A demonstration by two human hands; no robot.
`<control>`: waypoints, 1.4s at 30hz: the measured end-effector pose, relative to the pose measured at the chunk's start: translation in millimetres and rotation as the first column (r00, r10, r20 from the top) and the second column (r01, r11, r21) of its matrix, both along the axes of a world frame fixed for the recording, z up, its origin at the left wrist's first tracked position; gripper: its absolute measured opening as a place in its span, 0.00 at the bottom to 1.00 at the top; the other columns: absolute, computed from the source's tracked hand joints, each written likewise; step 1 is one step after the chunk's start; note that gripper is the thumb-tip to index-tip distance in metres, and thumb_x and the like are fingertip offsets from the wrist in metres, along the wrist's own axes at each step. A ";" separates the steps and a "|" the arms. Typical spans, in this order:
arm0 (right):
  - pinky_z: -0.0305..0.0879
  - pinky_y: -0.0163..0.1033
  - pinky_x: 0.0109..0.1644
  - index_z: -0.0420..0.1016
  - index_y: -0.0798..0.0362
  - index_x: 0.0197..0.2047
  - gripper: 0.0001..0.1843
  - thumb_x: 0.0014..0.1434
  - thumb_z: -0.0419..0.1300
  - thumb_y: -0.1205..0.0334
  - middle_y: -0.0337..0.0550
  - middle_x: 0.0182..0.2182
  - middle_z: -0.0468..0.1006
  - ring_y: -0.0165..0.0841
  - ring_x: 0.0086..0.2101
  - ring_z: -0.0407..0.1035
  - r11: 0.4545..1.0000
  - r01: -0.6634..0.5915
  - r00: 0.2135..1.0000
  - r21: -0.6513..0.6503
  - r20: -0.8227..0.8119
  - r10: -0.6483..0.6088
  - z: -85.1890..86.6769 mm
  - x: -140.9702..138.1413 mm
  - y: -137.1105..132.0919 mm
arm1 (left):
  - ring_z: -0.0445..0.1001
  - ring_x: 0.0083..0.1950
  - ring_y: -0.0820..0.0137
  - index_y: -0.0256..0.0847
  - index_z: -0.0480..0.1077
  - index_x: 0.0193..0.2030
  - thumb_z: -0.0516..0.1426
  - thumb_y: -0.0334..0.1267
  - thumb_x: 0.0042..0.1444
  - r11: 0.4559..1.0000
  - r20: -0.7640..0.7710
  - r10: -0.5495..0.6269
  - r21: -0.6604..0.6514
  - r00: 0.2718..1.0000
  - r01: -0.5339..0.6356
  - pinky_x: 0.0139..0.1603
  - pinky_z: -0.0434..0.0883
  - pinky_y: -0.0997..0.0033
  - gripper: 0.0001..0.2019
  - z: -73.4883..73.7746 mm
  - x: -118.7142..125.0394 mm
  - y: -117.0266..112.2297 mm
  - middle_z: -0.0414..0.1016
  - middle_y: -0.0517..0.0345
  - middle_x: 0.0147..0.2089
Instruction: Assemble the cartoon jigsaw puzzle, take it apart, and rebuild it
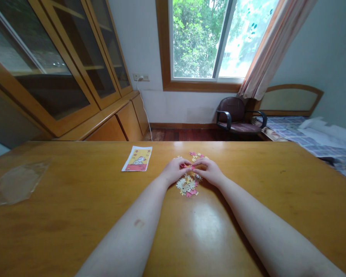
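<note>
A: Containers?
B: Clear plastic bag, flat on the left of the table; wood shows through it. Glass-fronted cabinet: shelves visible, anything further too dark to read.
A: Puzzle pieces, position and appearance?
B: On the table in front of the person. Larger heap between the wrists, overlapping; a smaller group just beyond the fingertips. Small, knobbed outlines; pink, pale yellow and greyish white.
A: State of the 2 hands?
B: Left hand and right hand face each other, fingers curled, thumbs drawn close to fingertips. Pink pieces at the tips; gripped or merely touched, cannot tell.
A: Nearby?
B: Picture card, yellow over pink, left of the hands.
</note>
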State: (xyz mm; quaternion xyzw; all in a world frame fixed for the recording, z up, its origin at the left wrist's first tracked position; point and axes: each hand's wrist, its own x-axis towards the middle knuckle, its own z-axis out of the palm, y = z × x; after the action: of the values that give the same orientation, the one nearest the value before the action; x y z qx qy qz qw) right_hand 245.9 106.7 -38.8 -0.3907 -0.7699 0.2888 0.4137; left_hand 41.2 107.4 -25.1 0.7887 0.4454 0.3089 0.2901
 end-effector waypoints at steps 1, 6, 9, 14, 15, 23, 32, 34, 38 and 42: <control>0.69 0.45 0.48 0.79 0.51 0.36 0.10 0.53 0.66 0.54 0.45 0.36 0.80 0.37 0.39 0.74 1.000 0.000 1.000 -0.004 -0.003 0.000 0.1 0.0 0.1 | 0.72 0.39 0.68 0.41 0.77 0.40 0.60 0.44 0.54 1.000 0.000 0.001 0.001 1.000 -0.001 0.43 0.68 0.68 0.11 -0.2 0.0 0.1 0.76 0.56 0.37; 0.69 0.45 0.48 0.79 0.51 0.36 0.11 0.52 0.66 0.53 0.45 0.36 0.80 0.38 0.40 0.73 1.000 0.003 1.000 -0.025 -0.017 -0.004 0.9 -0.2 -0.4 | 0.72 0.38 0.69 0.41 0.77 0.40 0.60 0.43 0.54 1.000 0.014 -0.004 -0.006 1.000 0.004 0.42 0.68 0.69 0.11 -0.1 0.3 -0.1 0.76 0.56 0.36; 0.69 0.45 0.48 0.79 0.51 0.36 0.12 0.52 0.66 0.53 0.46 0.35 0.80 0.38 0.39 0.74 1.000 0.010 1.000 -0.022 -0.017 -0.010 2.0 -0.5 -1.3 | 0.72 0.38 0.69 0.41 0.77 0.40 0.60 0.44 0.54 1.000 0.012 -0.001 -0.003 1.000 0.001 0.42 0.68 0.69 0.11 -0.4 0.7 -0.2 0.76 0.56 0.36; 0.69 0.45 0.48 0.78 0.52 0.36 0.11 0.53 0.66 0.54 0.46 0.36 0.80 0.38 0.39 0.74 0.999 0.036 0.999 -0.006 -0.007 -0.036 1.7 -0.4 -0.6 | 0.72 0.38 0.69 0.40 0.76 0.39 0.60 0.42 0.54 1.000 0.020 0.018 0.003 1.000 -0.018 0.42 0.69 0.69 0.10 -0.1 1.0 -1.0 0.76 0.55 0.37; 0.68 0.45 0.48 0.78 0.52 0.36 0.10 0.53 0.65 0.55 0.46 0.36 0.79 0.38 0.40 0.73 0.998 0.056 0.998 0.004 0.003 -0.056 1.2 -0.2 0.0 | 0.72 0.39 0.69 0.39 0.76 0.39 0.59 0.42 0.54 1.000 0.019 0.030 0.008 0.999 -0.030 0.43 0.69 0.68 0.10 0.1 0.9 -1.1 0.76 0.55 0.38; 0.64 0.47 0.51 0.79 0.51 0.35 0.07 0.54 0.65 0.57 0.45 0.36 0.79 0.38 0.41 0.71 0.983 0.040 0.946 0.180 0.310 -0.096 -4.1 0.1 2.4 | 0.74 0.42 0.67 0.39 0.74 0.41 0.59 0.40 0.52 0.977 -0.028 0.214 0.017 0.976 -0.214 0.45 0.71 0.67 0.11 -3.1 -2.3 0.8 0.78 0.54 0.41; 0.61 0.45 0.52 0.80 0.50 0.32 0.10 0.58 0.62 0.55 0.44 0.36 0.80 0.36 0.41 0.70 0.980 0.016 0.933 0.198 0.350 -0.086 -1.5 -0.8 2.0 | 0.73 0.43 0.66 0.42 0.75 0.40 0.58 0.38 0.53 0.973 -0.213 0.205 0.153 0.955 -0.175 0.47 0.69 0.66 0.09 2.8 -2.4 -3.5 0.78 0.56 0.39; 0.61 0.45 0.52 0.80 0.50 0.31 0.11 0.60 0.59 0.57 0.44 0.35 0.80 0.35 0.40 0.70 0.982 0.012 0.932 0.187 0.355 -0.079 0.0 -0.4 2.3 | 0.73 0.44 0.66 0.43 0.75 0.39 0.58 0.37 0.53 0.971 -0.259 0.205 0.176 0.944 -0.163 0.49 0.68 0.66 0.08 4.1 -2.0 -4.9 0.78 0.56 0.40; 0.59 0.46 0.52 0.82 0.48 0.31 0.14 0.63 0.57 0.57 0.43 0.35 0.80 0.35 0.40 0.70 0.987 -0.014 0.916 0.159 0.397 -0.051 -0.7 0.1 2.9 | 0.72 0.45 0.65 0.45 0.76 0.39 0.58 0.36 0.53 0.973 -0.314 0.163 0.208 0.935 -0.100 0.50 0.68 0.65 0.08 2.9 -1.4 -5.2 0.78 0.58 0.41; 0.59 0.47 0.53 0.82 0.48 0.34 0.15 0.63 0.56 0.55 0.44 0.37 0.80 0.36 0.42 0.69 0.987 -0.009 0.908 0.159 0.415 -0.059 -3.5 0.5 3.6 | 0.72 0.44 0.65 0.46 0.77 0.39 0.57 0.35 0.54 0.975 -0.312 0.149 0.202 0.938 -0.088 0.49 0.68 0.65 0.09 0.5 -1.6 -4.6 0.77 0.58 0.39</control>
State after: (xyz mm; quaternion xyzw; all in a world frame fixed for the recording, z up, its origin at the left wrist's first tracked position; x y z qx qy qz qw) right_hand 246.4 110.3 -42.3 -0.4196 -0.8559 0.1313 0.2723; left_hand 39.6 102.8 -24.6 0.8239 0.5034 0.2317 0.1188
